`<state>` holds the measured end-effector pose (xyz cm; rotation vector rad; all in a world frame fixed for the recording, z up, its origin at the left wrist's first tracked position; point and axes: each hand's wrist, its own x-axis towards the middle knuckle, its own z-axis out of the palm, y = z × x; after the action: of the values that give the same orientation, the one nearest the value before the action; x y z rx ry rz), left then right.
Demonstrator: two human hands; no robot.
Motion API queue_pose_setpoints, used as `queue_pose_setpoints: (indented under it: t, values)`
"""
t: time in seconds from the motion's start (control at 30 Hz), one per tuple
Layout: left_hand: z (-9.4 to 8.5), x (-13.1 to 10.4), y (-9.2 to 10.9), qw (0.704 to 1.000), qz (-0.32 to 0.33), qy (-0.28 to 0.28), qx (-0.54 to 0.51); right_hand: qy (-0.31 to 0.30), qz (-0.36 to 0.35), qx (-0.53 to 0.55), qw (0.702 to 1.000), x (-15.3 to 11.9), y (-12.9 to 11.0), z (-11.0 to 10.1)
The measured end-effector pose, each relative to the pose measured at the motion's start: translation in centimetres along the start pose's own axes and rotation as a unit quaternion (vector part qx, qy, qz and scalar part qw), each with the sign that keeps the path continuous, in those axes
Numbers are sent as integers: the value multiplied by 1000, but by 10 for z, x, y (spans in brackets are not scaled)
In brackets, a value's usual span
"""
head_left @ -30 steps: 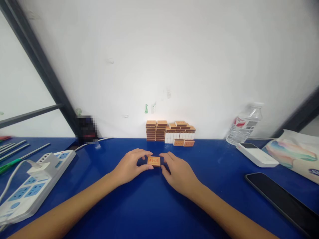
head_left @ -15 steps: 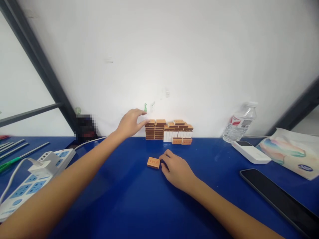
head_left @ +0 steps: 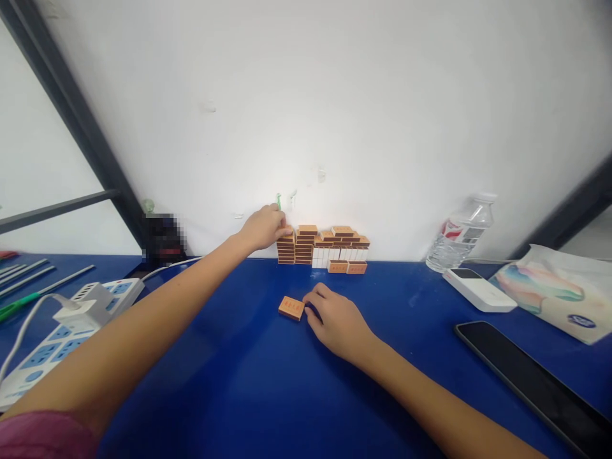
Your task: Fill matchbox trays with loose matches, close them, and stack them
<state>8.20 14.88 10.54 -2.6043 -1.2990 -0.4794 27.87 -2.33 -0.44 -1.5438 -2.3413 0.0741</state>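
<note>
My left hand (head_left: 264, 227) is at the top of the leftmost stack of matchboxes (head_left: 286, 250). Its thumb lies along the front of the uppermost matchbox (head_left: 287, 231), with the fingers bent down behind it, closed on the box. A second matchbox stack (head_left: 305, 246) stands right beside it. My right hand (head_left: 337, 322) rests on the blue table, thumb and fingers apart and nothing between them. Its fingertips are at the right edge of a single matchbox (head_left: 291, 308) lying flat. White-sided matchboxes (head_left: 329, 257) stand upright right of the stacks, with more laid flat over them.
Two matchboxes (head_left: 347, 267) stand in front of the upright row. Farther right are a water bottle (head_left: 461, 233), a white power bank (head_left: 479, 291), a tissue pack (head_left: 549, 287) and a phone (head_left: 530, 382). A power strip (head_left: 62, 344) lies left, under my left forearm. The wall rises behind the stacks.
My left hand has moved slightly right, its fingers lowering from above the stack and closing on the top matchbox. My right hand and the single matchbox stay nearly the same; the view has shifted slightly.
</note>
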Motion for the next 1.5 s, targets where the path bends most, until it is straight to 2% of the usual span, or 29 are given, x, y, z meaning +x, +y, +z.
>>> queue_pose_setpoints:
  t: [0.27,0.47,0.6,0.7,0.8,0.83,0.9,1.0,1.2,1.4,1.5]
  values:
    - [4,1,-11,999,-9,-22,-32,-4,8,6,1000,1,-2,-3]
    - [8,8,-16,999,-10,-24,-47,17,22,16,999,1,-7,-9]
    - [3,10,-18,998,-12,-13,-58,13,20,17,1000,0,-6,-8]
    - [-5,3,-8,998,-17,15,-64,13,17,12,1000,0,-5,-7]
    - [-7,-10,19,996,1,67,-63,14,14,5,1000,0,-6,-6]
    - [-4,-15,30,995,35,73,-56,13,11,2,1000,0,-7,-6]
    - [8,-24,52,992,113,33,-41,12,3,0,1000,-1,-9,-6]
    - [34,-28,71,989,146,-7,-25,17,-7,3,1000,-2,-12,-5]
    - [75,-21,69,989,145,-34,-5,23,-18,-6,1000,-2,-13,-4]
    - [100,-18,68,992,124,-20,-12,22,-19,0,1000,-2,-15,-2]
    - [106,-15,71,993,116,-8,-20,29,2,13,999,-1,-19,1]
